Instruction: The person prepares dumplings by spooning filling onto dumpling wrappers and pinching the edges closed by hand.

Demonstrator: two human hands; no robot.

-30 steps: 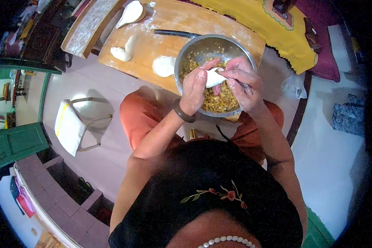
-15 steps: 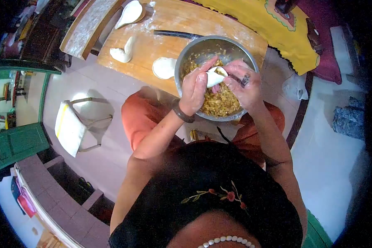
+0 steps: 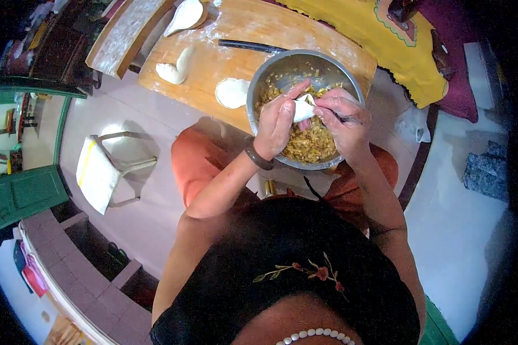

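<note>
Over a steel bowl (image 3: 351,80) of chopped filling (image 3: 311,145), both hands hold a white dumpling (image 3: 303,109) in a partly folded wrapper. My left hand (image 3: 276,122) cups it from the left, fingers wrapped round its side. On the other side my right hand (image 3: 347,118) pinches the wrapper's edge between thumb and fingers. A little filling shows at the fold. Beside the bowl, a flat round wrapper (image 3: 232,93) lies on the floured wooden board (image 3: 198,106). Farther left on it is a bent piece of dough (image 3: 174,69).
A dark rolling pin (image 3: 250,45) lies behind the bowl. More rolled dough (image 3: 185,17) sits at the board's far left, near a floured wooden bench (image 3: 126,34). A yellow cloth (image 3: 357,29) is beyond the board. A chair (image 3: 101,172) stands on the floor at left.
My right fingers have shifted along the wrapper's edge, and its opening looks more drawn together, rising to a point. The whole view has shifted slightly.
</note>
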